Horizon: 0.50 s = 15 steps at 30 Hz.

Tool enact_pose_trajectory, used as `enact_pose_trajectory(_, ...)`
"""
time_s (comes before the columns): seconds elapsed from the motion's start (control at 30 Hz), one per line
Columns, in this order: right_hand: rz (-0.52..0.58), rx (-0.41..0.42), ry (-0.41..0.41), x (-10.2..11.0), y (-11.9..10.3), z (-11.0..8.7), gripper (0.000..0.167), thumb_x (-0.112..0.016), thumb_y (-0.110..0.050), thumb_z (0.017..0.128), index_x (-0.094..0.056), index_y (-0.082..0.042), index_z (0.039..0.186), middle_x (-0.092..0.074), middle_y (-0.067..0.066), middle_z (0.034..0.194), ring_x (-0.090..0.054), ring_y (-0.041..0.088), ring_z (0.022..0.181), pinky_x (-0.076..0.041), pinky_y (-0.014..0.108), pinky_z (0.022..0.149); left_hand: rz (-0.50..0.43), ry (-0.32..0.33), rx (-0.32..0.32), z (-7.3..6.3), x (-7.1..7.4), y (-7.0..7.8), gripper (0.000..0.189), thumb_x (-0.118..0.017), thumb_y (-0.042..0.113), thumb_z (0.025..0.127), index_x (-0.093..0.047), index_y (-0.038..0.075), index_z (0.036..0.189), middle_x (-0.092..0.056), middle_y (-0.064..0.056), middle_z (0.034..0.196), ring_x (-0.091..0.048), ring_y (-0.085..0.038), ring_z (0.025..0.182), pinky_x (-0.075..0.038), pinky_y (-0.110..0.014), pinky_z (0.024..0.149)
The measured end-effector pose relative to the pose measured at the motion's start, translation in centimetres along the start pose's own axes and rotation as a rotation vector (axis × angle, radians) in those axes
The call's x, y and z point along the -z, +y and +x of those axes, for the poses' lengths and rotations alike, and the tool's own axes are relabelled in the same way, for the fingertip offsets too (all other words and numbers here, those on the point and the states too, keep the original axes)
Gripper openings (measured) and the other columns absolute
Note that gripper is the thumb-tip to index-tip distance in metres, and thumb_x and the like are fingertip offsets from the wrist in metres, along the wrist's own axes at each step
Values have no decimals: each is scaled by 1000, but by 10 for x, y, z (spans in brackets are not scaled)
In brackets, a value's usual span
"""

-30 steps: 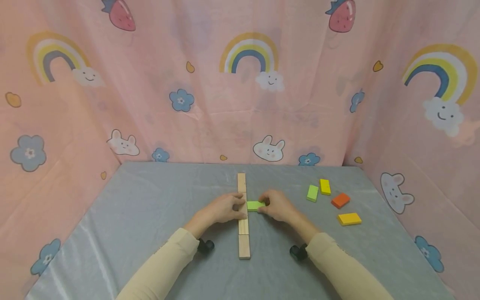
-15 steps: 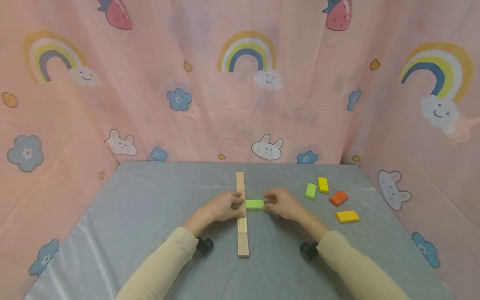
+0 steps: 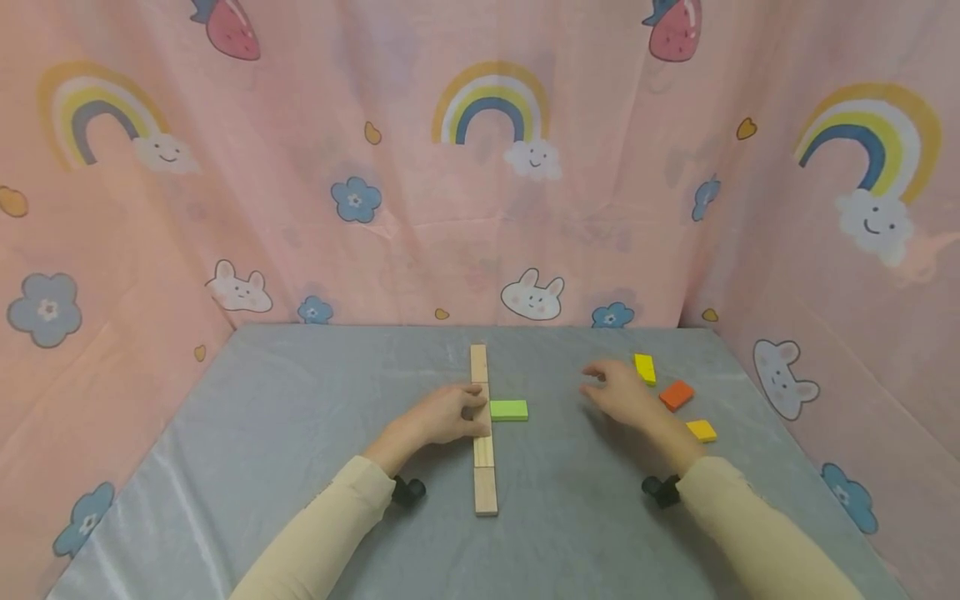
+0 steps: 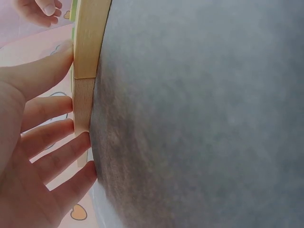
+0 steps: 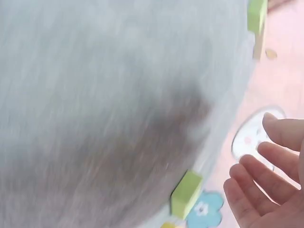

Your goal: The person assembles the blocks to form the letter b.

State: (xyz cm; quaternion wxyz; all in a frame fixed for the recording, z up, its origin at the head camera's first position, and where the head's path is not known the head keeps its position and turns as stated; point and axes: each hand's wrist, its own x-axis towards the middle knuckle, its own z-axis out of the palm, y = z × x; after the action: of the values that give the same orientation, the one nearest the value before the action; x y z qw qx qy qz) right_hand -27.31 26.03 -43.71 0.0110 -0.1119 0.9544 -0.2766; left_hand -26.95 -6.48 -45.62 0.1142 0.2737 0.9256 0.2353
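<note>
Plain wooden blocks (image 3: 484, 490) lie end to end in a straight row running away from me. My left hand (image 3: 450, 414) rests on the middle of this row; in the left wrist view its thumb and fairly straight fingertips touch the wooden blocks (image 4: 90, 40). A lime green block (image 3: 509, 410) lies flat at a right angle to the row, its left end against it. My right hand (image 3: 622, 393) is over the table to the right, fingers relaxed and holding nothing. Another green block (image 5: 186, 194) shows below its fingers in the right wrist view; in the head view the hand hides it.
Beyond my right hand lie a yellow block (image 3: 645, 368), an orange-red block (image 3: 677, 395) and an amber block (image 3: 702, 430), partly covered by my forearm. A grey cloth (image 3: 247, 433) covers the table. A pink printed curtain (image 3: 420, 250) encloses the back and sides.
My right hand has let go of the lime green block beside the row and moved right towards the loose blocks. My left hand has stayed on the wooden row.
</note>
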Motion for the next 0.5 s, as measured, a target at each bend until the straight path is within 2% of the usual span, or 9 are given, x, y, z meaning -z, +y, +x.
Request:
enact_pose_trajectory(0.1, 12, -32, 27, 8, 9, 0, 41, -66, -18, 99, -62, 8, 131, -62, 26, 130, -57, 44, 121, -48, 59, 99, 2, 2, 0, -1, 0, -1, 62, -76, 39, 92, -60, 7, 142, -45, -6, 157, -39, -32, 146, -36, -48, 116)
enact_pose_trajectory(0.23, -9, -27, 68, 13, 20, 1, 43, -67, -18, 98, -62, 12, 129, -62, 31, 128, -58, 48, 118, -48, 61, 97, 9, 1, 0, -2, 0, -2, 62, -76, 39, 92, -60, 7, 143, -45, -6, 158, -38, -32, 146, -36, -48, 116)
enact_pose_trajectory(0.5, -72, -66, 78, 17, 36, 2, 52, -67, -24, 97, -59, 15, 130, -61, 33, 123, -57, 40, 103, -50, 55, 87, 16, -3, 8, -1, 0, -2, 62, -76, 41, 92, -59, 9, 144, -44, -4, 158, -38, -30, 147, -35, -46, 117)
